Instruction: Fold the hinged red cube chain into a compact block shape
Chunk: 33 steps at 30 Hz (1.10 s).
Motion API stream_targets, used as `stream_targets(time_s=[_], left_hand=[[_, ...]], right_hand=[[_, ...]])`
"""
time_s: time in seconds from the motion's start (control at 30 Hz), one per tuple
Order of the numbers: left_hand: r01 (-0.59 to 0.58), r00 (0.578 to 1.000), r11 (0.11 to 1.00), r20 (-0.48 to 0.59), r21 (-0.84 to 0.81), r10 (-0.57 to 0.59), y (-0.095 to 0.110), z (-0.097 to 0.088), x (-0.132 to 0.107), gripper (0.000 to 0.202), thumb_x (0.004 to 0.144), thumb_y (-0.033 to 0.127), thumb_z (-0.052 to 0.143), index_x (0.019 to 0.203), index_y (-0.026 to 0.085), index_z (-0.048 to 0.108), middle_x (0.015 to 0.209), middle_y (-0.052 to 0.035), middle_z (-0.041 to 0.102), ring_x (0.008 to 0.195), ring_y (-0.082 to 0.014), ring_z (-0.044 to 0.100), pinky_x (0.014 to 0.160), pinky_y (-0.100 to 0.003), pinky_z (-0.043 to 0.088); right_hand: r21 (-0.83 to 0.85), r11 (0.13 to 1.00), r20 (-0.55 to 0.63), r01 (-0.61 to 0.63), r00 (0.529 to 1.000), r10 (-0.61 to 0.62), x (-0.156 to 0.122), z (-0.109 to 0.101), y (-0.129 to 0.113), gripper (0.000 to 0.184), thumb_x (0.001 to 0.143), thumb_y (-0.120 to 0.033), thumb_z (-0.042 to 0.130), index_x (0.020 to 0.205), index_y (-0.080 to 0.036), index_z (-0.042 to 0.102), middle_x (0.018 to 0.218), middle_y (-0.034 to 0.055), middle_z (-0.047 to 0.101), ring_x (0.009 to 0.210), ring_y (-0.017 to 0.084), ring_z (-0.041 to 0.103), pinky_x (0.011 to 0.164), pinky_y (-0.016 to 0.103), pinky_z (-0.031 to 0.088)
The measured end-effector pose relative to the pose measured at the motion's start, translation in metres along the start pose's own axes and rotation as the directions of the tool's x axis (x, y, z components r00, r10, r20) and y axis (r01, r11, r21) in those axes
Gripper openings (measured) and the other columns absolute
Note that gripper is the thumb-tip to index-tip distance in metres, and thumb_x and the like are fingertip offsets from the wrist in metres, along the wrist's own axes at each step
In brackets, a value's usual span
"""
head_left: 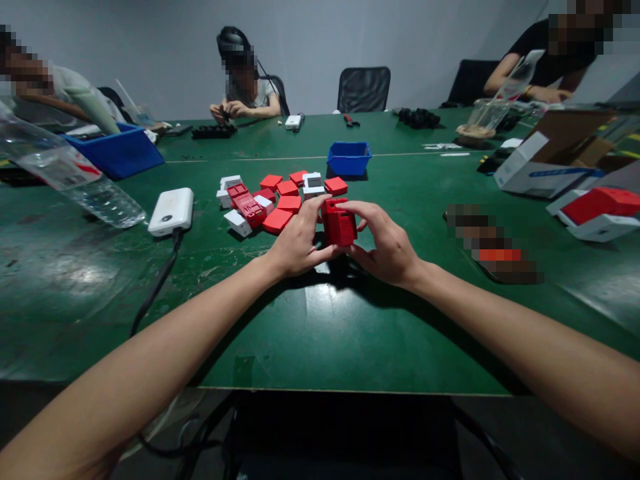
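Between my two hands, just above the green table (320,347), is a red plastic housing (340,223) with molded recesses on the side facing me. My left hand (300,243) grips its left side with thumb and fingers. On the opposite side my right hand (387,243) is closed around it, fingertips at the top and the thumb low. Just beyond my left hand lies a loose group of red blocks (279,220) and white blocks (238,223). A longer red molded part (246,203) rests tilted on some of the white ones.
A small blue bin (349,159) stands past the blocks. At left are a white power bank (171,211) with a black cable, a plastic bottle (85,180) and a larger blue bin (117,150). A blurred phone-like object (493,245) and cardboard boxes (555,157) lie right. Several people sit across.
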<state>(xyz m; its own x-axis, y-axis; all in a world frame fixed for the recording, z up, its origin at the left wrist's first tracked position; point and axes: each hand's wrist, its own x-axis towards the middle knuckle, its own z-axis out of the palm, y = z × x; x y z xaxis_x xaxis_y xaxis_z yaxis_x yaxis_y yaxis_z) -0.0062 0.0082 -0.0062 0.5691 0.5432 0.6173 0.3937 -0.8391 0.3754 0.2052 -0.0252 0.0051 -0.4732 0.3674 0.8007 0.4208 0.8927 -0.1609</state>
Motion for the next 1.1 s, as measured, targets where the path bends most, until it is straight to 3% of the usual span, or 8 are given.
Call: stream_targets(time_s=[0.47, 0.77, 1.1], left_hand=[[0.034, 0.999, 0.998, 0.013, -0.051, -0.034, 0.0039, -0.0006, -0.0006, 0.083, 0.084, 0.053, 0.067, 0.149, 0.022, 0.024, 0.147, -0.0200, 0.040, 0.130, -0.0340, 0.049, 0.094, -0.048, 0.056], [0.008, 0.999, 0.998, 0.036, -0.057, -0.006, 0.0057, -0.0026, -0.0006, 0.079, 0.087, 0.049, 0.063, 0.150, 0.023, 0.022, 0.148, -0.0193, 0.038, 0.132, -0.0344, 0.046, 0.095, -0.048, 0.055], [-0.021, 0.999, 0.997, 0.034, -0.071, 0.023, 0.0026, -0.0006, -0.0007, 0.081, 0.085, 0.046, 0.066, 0.149, 0.025, 0.021, 0.147, -0.0190, 0.037, 0.120, -0.0308, 0.054, 0.087, -0.044, 0.058]], right_hand=[[-0.046, 0.999, -0.004, -0.001, 1.000, 0.001, 0.0001, -0.0005, -0.0021, 0.057, 0.085, -0.024, 0.063, 0.138, -0.017, 0.043, 0.129, 0.0186, 0.060, 0.118, 0.031, 0.060, 0.090, 0.048, 0.058], [-0.034, 0.999, -0.003, -0.013, 1.000, 0.013, 0.0015, -0.0026, -0.0035, 0.057, 0.086, -0.030, 0.065, 0.139, -0.019, 0.045, 0.128, 0.0178, 0.061, 0.117, 0.031, 0.061, 0.088, 0.048, 0.060], [-0.060, 0.998, -0.013, -0.032, 0.999, 0.031, 0.0021, -0.0029, -0.0088, 0.059, 0.084, -0.024, 0.065, 0.140, -0.022, 0.047, 0.127, 0.0153, 0.063, 0.116, 0.031, 0.061, 0.090, 0.050, 0.059]])
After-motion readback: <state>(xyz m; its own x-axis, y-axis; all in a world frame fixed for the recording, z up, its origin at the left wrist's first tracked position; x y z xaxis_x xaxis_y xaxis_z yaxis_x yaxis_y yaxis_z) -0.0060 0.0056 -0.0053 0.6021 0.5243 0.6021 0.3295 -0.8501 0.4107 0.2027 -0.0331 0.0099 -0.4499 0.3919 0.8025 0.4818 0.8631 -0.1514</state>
